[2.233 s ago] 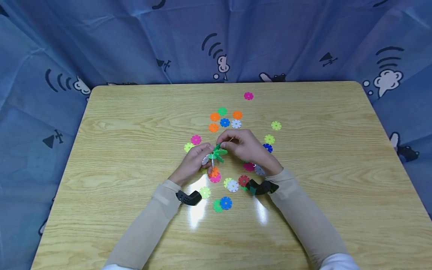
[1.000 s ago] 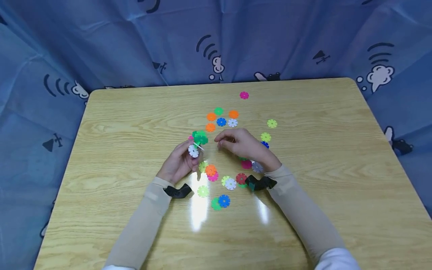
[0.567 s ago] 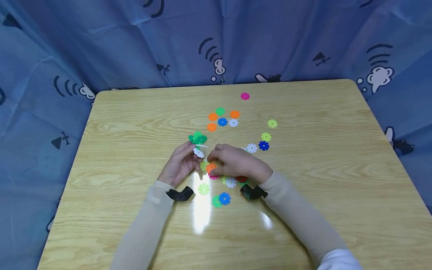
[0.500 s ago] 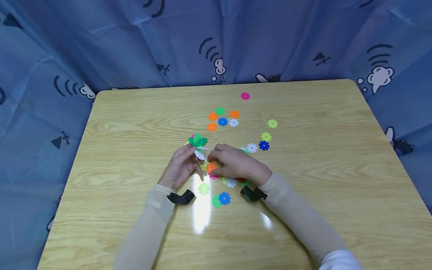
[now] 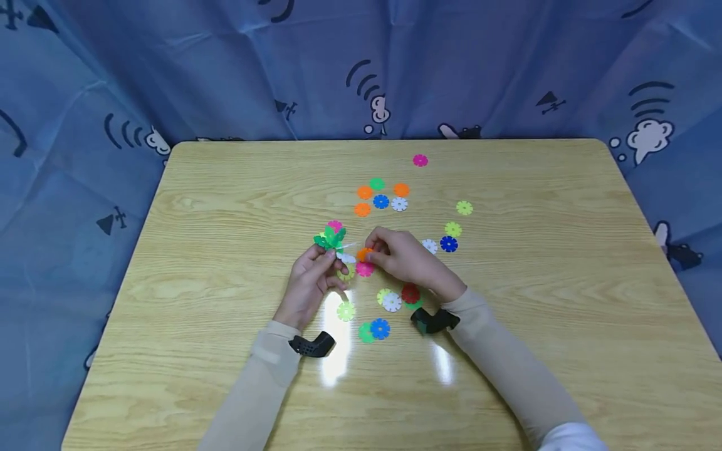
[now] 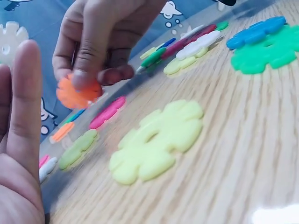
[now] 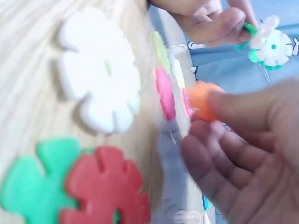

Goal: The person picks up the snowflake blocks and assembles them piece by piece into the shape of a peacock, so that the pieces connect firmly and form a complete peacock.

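Note:
My left hand (image 5: 307,285) pinches a cluster of interlocked notched plastic discs: green discs (image 5: 331,238) with white discs (image 7: 273,49) attached. The cluster is off the table, beyond the fingertips. Facing it, my right hand (image 5: 405,255) holds an orange notched disc (image 6: 78,92) between thumb and fingers. In the right wrist view this orange disc is a little apart from the cluster. Below the orange disc a pink disc (image 5: 365,269) lies on the table. A yellow-green disc (image 6: 158,142) lies flat close to the left hand.
Loose discs in several colours lie on the wooden table (image 5: 225,188), some overlapping, such as a blue disc (image 5: 380,329) on a green one and a red disc (image 5: 410,293) on another green one. A blue patterned curtain (image 5: 316,62) hangs behind the table.
My right hand came away from the cluster, went down to the orange disc lying on the pink one, and raised it towards the left hand. The left hand keeps its hold on the cluster.

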Motion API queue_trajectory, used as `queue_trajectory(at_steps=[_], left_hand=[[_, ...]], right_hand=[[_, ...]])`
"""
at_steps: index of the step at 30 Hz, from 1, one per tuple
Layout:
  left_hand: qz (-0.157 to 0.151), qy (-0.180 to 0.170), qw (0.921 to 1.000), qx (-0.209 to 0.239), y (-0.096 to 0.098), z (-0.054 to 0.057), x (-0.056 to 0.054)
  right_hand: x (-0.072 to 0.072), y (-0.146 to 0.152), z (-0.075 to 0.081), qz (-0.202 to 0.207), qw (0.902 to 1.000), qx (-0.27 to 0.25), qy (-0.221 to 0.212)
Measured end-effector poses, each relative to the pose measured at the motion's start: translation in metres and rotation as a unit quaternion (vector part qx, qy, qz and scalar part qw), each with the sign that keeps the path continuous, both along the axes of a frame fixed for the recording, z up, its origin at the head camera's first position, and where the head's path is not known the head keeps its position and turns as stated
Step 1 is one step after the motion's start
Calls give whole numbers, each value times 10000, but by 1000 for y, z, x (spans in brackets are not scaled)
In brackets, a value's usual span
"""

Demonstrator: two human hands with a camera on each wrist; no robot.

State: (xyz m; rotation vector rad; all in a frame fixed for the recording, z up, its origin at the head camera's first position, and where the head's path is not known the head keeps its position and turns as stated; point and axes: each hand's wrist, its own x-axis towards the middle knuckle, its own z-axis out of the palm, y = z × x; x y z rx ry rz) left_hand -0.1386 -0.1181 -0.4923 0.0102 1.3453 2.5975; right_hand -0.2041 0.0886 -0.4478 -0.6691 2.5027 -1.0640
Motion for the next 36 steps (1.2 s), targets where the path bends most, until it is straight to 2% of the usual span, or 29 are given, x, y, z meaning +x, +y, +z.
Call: queue_trajectory(at_steps=[2,5,7,10,13,19,22,27,36], left_hand=[[158,-67,9999,-10,1,0,-1],[397,-154,9991,-7,3,1,-1],[525,-181,9985,15,4,1,-1],[648,-128,9978,65,5,2,-2],[722,-54,9973,149,5,2,-2],[769,6,9967,275,4,2,-2],[797,12,9964,277,4,2,-3],[817,74,9965,159,5,0,-2],[773,202,9961,-373,9,-2,-1]], right_hand=[[-1,0,2,-472,9966,-528,-420],[0,-2,4,-899,9794,-1410,-1135],[1,-5,5,-970,9668,-1840,-1482],[3,-8,6,-918,9585,-2147,-1635],[4,-10,7,-866,9605,-2146,-1543],[7,-10,8,-728,9723,-1824,-1271],[8,-10,8,-610,9741,-1824,-1186],[7,-10,7,-625,9776,-1728,-1031],[6,-9,7,-752,9800,-1566,-971]])
